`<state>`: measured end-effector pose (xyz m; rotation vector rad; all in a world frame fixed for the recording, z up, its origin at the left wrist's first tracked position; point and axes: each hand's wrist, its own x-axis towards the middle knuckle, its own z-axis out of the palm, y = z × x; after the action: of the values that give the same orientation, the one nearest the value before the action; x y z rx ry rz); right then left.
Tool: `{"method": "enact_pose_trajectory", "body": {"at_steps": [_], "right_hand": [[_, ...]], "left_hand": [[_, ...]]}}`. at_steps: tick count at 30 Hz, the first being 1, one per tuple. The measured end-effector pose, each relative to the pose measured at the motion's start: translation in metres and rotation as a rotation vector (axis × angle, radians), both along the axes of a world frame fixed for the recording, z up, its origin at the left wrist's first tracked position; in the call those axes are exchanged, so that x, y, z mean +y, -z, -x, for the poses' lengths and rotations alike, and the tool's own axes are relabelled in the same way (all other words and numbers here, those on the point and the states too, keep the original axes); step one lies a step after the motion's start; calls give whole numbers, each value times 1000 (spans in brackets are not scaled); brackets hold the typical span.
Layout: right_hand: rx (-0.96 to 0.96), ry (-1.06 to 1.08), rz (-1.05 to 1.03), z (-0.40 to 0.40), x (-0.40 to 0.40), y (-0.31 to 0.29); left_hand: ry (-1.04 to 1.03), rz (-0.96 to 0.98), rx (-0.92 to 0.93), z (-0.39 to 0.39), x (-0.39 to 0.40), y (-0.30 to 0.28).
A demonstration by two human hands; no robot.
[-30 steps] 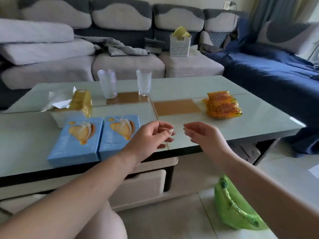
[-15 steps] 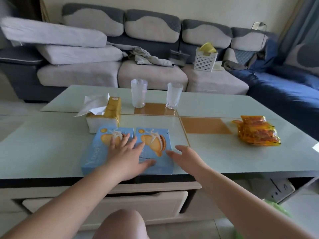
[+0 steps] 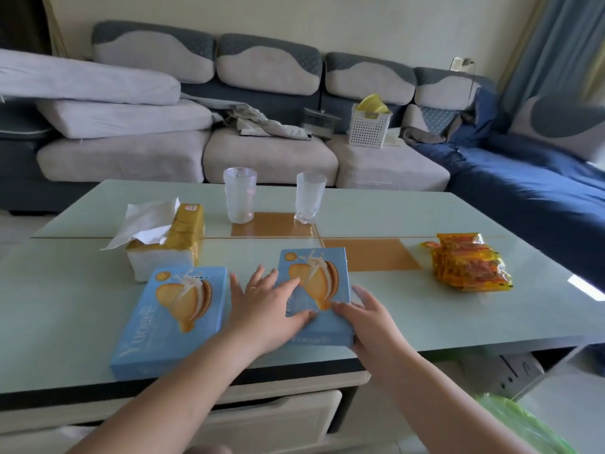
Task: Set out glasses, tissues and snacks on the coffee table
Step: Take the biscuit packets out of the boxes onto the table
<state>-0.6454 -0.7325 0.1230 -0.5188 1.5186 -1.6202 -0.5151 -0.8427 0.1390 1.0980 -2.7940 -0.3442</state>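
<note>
Two blue biscuit boxes are seen lying flat near the front edge of the coffee table (image 3: 82, 299) in the head view. The right box (image 3: 316, 291) is touched by both hands: the left hand (image 3: 266, 308) is laid on its left part with fingers spread and straight, and the right hand (image 3: 368, 317) is set against its near right corner, fingers extended. The left box (image 3: 175, 317) lies apart from it. Behind are found a tissue pack (image 3: 167, 239), two clear glasses (image 3: 240, 199) (image 3: 309, 200) and, well to the right, an orange snack packet (image 3: 469, 267).
</note>
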Motion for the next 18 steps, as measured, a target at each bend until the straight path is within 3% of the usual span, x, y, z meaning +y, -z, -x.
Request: {"method": "enact_pose_trajectory", "body": {"at_steps": [3, 5, 7, 10, 13, 18], "right_hand": [[-144, 118, 143, 20, 27, -11], [-221, 223, 244, 31, 43, -21], [-295, 314, 331, 41, 55, -25], [-327, 382, 370, 48, 69, -20], [-262, 386, 315, 50, 84, -7], [-177, 444, 309, 84, 115, 4]], "left_hand": [[50, -48, 423, 39, 15, -2], [26, -208, 780, 66, 32, -3], [-59, -522, 987, 87, 56, -4], [-67, -1204, 1183, 115, 85, 2], [-70, -1433, 1237, 127, 93, 19], [45, -1420, 995, 118, 68, 19]]}}
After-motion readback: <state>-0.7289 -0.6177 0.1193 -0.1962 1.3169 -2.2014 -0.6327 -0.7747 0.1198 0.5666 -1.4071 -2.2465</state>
